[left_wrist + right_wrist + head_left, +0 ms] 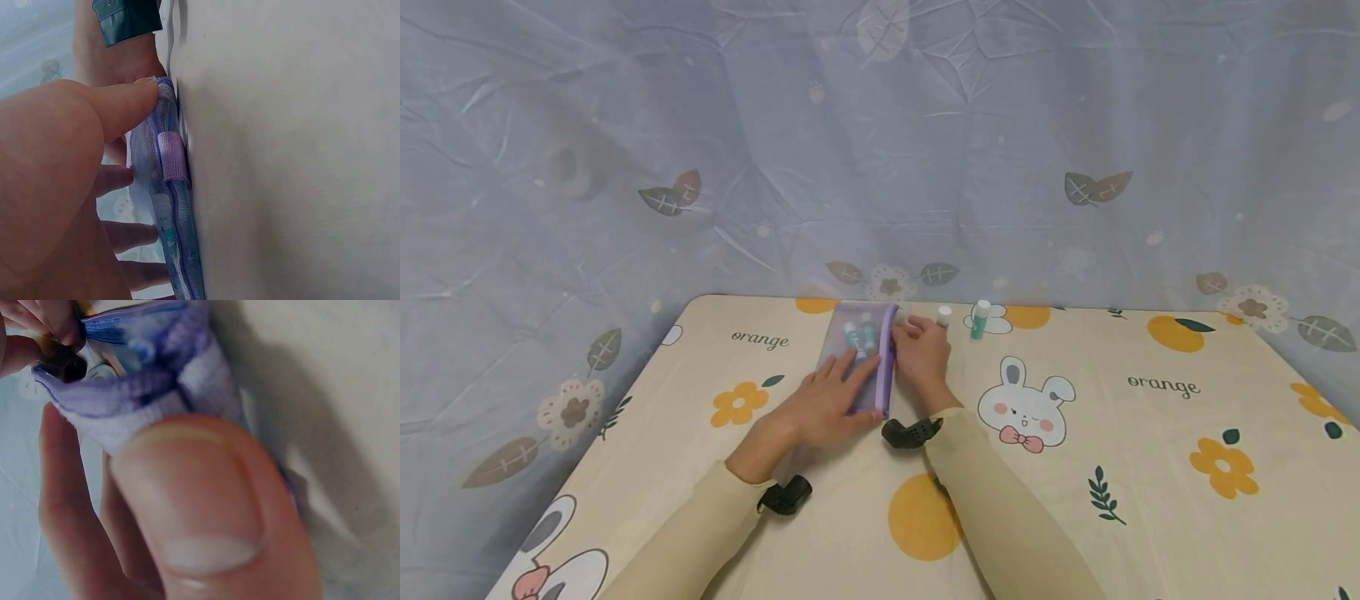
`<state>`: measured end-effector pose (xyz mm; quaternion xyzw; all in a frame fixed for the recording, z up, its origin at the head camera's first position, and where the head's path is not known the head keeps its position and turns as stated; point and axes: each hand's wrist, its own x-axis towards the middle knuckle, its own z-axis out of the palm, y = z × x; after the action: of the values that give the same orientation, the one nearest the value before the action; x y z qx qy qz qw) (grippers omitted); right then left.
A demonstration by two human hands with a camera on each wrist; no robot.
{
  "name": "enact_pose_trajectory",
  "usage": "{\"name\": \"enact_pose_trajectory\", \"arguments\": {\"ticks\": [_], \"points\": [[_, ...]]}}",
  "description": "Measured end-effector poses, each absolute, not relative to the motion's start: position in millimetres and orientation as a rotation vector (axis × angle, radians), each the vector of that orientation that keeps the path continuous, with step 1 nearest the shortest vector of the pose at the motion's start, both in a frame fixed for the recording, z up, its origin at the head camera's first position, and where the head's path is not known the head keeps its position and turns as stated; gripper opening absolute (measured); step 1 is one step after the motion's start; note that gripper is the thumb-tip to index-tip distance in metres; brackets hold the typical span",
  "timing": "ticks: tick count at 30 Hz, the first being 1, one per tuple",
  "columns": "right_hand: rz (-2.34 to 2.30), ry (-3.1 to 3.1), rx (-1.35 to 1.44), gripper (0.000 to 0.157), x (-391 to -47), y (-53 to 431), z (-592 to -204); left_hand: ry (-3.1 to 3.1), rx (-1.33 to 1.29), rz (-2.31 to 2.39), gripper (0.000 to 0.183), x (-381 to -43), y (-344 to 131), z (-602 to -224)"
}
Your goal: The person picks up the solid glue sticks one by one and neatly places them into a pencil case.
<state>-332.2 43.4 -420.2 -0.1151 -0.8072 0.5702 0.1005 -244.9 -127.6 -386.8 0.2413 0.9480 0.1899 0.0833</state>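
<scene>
A purple mesh zip pouch (883, 379) lies on the cloth, with glue sticks (861, 336) showing through its upper face. Spread fingers of my left hand (829, 402) rest on the pouch, and its thumb touches the near end of the zip edge. At the far right part of that edge, my right hand (923, 354) pinches the pouch. Up close in the right wrist view, my right thumb (194, 500) lies in front of the purple edge (144, 394), which gapes. Two more glue sticks stand beyond my right hand: one partly hidden (943, 314), another farther right (981, 320).
A cream patterned cloth (1075, 517) covers the table under both forearms. Behind the table's far edge hangs a pale grey-blue curtain (887, 150). Each wrist wears a black band with a small camera (910, 433).
</scene>
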Motion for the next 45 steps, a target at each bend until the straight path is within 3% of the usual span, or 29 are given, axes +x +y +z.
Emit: {"name": "enact_pose_trajectory", "arguments": {"ticks": [8, 16, 45], "points": [[1.690, -2.377, -0.318, 0.040, -332.1, 43.4, -420.4, 2.839, 0.735, 0.567, 0.083, -245.5, -128.6, -387.1], [1.639, -2.401, -0.258, 0.023, -329.6, 43.0, -419.4, 2.826, 0.727, 0.579, 0.084, -245.0, -128.4, -386.0], [1.616, -2.403, -0.178, 0.021, -325.3, 44.1, -417.0, 2.829, 0.716, 0.603, 0.082, -245.3, -128.1, -385.6]]}}
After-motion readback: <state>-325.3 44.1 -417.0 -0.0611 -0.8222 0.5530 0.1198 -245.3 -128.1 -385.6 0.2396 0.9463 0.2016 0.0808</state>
